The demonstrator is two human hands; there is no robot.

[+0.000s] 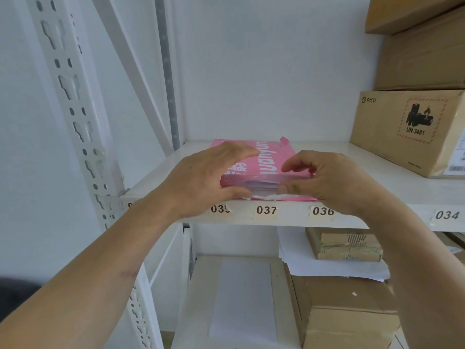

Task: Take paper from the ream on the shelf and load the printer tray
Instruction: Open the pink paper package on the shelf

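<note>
So, seen from the head camera, both hands are up at the front edge of a white shelf point(377, 177), on a pink ream of paper point(264, 159). The ream lies flat between the hands, its torn open end facing the person. The left hand point(201, 177) grips the ream's left corner — fingers on top, thumb at the front. The right hand point(334, 180) pinches the white sheets at the open end, thumb below and fingers curled above. Just under the hands, the shelf edge has number labels point(266, 210). Well to the right of the right hand sits a brown cardboard box point(392, 137). Below the hands, a lower shelf holds loose white paper point(244, 298) and more brown boxes point(344, 311).
</note>
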